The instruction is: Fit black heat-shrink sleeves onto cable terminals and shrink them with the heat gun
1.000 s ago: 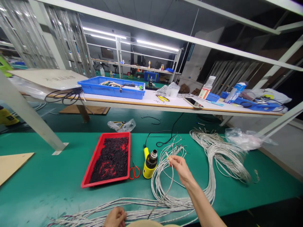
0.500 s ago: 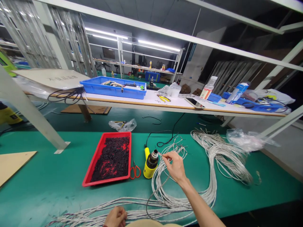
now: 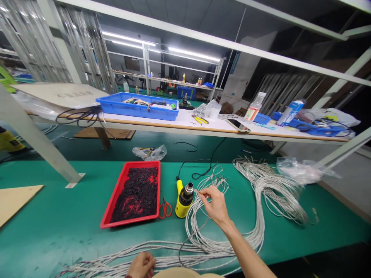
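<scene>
My right hand (image 3: pixel 215 204) is closed in a pinch on the end of a grey cable (image 3: pixel 180 251). That end lies beside the metal nozzle of a yellow and black heat gun (image 3: pixel 183 202), which stands with its nozzle upward. The cable loops down toward me. At the bottom edge my left hand (image 3: pixel 141 265) is curled over a spread of white cables (image 3: pixel 171 247); whatever its fingers may hold is hidden. A looped bundle of white cables (image 3: pixel 259 208) runs beneath and right of my right forearm.
Left of the heat gun are red-handled scissors (image 3: pixel 165 210) and a red tray (image 3: pixel 113 197) of small black pieces. More coiled cables (image 3: pixel 281 193) lie at right. A raised shelf (image 3: pixel 174 128) crosses behind, bearing a blue tray (image 3: pixel 136 112), a bottle (image 3: pixel 255 107) and a phone (image 3: pixel 238 125).
Both hands keep almost the same places, the right one still pinching the cable end by the nozzle. The whole view has shifted very slightly.
</scene>
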`<state>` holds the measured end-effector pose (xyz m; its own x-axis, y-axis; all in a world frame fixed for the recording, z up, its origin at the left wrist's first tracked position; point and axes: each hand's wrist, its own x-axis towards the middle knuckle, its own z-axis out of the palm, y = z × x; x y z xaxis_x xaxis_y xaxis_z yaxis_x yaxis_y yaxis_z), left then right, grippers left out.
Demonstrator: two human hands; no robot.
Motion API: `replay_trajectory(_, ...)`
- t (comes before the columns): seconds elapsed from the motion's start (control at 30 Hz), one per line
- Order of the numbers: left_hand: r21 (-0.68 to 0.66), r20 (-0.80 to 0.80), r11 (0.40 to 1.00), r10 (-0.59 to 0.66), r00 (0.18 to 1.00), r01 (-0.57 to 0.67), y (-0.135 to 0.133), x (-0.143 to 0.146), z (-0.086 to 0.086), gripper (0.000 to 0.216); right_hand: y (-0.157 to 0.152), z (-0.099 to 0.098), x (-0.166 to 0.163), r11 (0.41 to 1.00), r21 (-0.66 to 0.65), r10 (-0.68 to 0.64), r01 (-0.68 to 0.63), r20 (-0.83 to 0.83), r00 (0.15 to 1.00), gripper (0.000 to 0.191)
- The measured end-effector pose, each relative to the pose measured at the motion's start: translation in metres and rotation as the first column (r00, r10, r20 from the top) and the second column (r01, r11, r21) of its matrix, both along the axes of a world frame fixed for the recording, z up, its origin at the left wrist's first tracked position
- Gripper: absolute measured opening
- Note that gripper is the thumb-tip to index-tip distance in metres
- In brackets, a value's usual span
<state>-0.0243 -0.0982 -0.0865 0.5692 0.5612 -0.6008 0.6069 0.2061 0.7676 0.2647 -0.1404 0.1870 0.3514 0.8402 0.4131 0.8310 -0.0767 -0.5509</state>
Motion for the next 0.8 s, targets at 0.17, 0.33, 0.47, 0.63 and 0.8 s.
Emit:
replay_trajectory(0.17,0.001,0.006,1.0,-0.004,1.0,0.004,0.001,-0.001,-0.003,0.039,-0.007,-0.002,-0.001,1.0,0.003,0.007,-0.007,-0.016,1.0,0.009)
replay_trajectory(0.33,0.006,0.0,1.0,-0.007,1.0,0.007,0.001,0.0,-0.005,0.037,-0.012,0.0,-0.003,1.0,-0.006,0.015,-0.015,-0.025,1.0,0.009)
replay_trajectory(0.47,0.01,-0.002,1.0,0.0,1.0,0.0,0.0,-0.001,-0.007,0.035,-0.018,0.005,-0.005,1.0,-0.006,0.017,-0.017,-0.031,0.999,0.01)
replay_trajectory(0.63,0.007,-0.005,1.0,0.006,1.0,-0.006,0.0,-0.001,-0.007,0.035,-0.016,0.002,-0.004,1.0,0.013,-0.014,0.018,-0.256,0.967,0.011)
replay_trajectory(0.8,0.008,-0.008,1.0,-0.003,1.0,0.003,0.002,-0.001,-0.006,0.035,0.001,-0.013,-0.001,1.0,-0.008,0.001,-0.008,-0.602,0.799,0.025)
